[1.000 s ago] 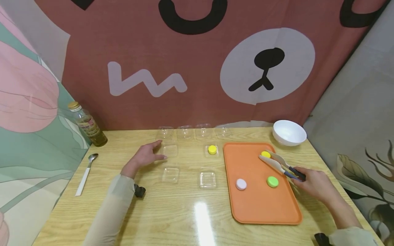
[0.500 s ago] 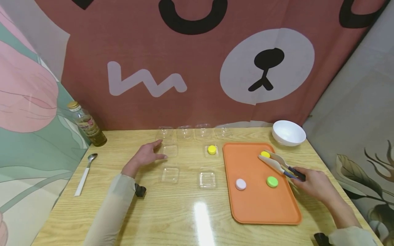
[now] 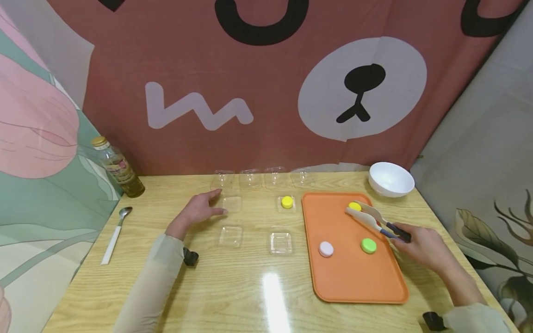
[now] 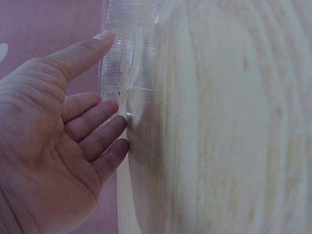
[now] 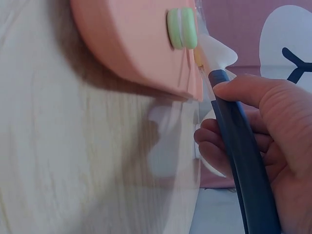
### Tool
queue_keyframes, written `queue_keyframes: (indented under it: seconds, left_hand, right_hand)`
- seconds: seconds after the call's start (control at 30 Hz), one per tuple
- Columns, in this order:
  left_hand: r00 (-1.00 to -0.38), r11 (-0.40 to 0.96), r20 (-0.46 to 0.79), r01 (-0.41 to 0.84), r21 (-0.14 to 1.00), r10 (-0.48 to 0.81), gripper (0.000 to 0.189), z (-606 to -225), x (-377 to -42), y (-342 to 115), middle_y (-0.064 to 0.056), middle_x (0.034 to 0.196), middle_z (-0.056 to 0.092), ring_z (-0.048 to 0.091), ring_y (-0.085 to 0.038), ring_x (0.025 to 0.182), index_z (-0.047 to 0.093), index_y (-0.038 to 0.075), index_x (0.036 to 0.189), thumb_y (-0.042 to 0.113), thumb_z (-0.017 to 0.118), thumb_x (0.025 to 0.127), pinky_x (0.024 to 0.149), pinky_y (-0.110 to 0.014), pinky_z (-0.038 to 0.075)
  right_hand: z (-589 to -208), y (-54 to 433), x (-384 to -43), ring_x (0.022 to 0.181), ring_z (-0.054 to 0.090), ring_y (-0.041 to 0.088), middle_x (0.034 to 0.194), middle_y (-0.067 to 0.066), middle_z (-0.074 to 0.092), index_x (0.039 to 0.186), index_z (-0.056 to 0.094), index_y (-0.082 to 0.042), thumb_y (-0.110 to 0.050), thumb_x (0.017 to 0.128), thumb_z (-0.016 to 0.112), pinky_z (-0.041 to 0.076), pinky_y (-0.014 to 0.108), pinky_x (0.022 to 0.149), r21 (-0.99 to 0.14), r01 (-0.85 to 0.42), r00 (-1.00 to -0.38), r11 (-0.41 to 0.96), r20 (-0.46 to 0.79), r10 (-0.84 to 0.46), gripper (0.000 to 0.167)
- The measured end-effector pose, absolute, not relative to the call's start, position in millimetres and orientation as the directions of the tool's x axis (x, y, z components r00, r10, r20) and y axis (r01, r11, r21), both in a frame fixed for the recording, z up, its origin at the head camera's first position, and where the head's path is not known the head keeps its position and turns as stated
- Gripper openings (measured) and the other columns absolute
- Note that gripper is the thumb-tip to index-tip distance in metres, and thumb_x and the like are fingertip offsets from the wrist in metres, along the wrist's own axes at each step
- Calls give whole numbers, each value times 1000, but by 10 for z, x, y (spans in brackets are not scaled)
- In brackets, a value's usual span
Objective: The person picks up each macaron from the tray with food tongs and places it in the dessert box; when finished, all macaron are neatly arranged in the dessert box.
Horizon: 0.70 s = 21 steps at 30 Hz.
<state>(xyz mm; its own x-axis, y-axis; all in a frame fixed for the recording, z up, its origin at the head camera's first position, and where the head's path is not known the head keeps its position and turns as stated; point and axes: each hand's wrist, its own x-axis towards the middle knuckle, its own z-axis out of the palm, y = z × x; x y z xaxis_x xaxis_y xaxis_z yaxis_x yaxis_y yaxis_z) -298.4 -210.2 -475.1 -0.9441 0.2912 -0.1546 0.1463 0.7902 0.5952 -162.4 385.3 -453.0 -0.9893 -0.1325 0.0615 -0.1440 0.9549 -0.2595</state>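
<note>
My right hand grips dark-handled tongs over the right edge of an orange tray. The tongs' pale tips lie on both sides of a yellow macaron near the tray's far end; whether it is lifted I cannot tell. A pink macaron and a green macaron lie on the tray. My left hand, fingers loosely bent and thumb apart, is at the left side of a clear plastic container, holding nothing. Another yellow macaron sits in a clear container.
Two more clear containers, a left one and a right one, stand nearer. Several clear lids or cups line the back edge. A white bowl is back right, a bottle back left, a spoon left.
The tongs and the yellow macaron between their tips have shifted slightly left and away from me. My left hand has stayed almost still.
</note>
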Motion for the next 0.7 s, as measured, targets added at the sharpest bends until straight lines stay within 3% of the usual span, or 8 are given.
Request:
queue_keyframes:
  seconds: [0.27,0.7]
  left_hand:
    - [-944,785,-163,135,605,288,86,-4729,-2961,-2093,-16,164,34,29,-40,152,34,15,159,44,76,90,123,-58,29]
    - [-944,764,-154,132,632,291,85,-4743,-2943,-2027,-17,163,35,30,-39,151,35,14,159,41,76,90,123,-57,29]
  right_hand:
    - [-4451,3690,-1696,81,69,32,99,22,76,126,69,1,-26,88,77,51,41,64,-285,-169,-985,943,89,-150,47]
    - [-4250,3328,-1951,64,50,16,76,1,69,126,69,-3,-19,89,74,38,28,58,-316,-266,-962,911,153,-228,41]
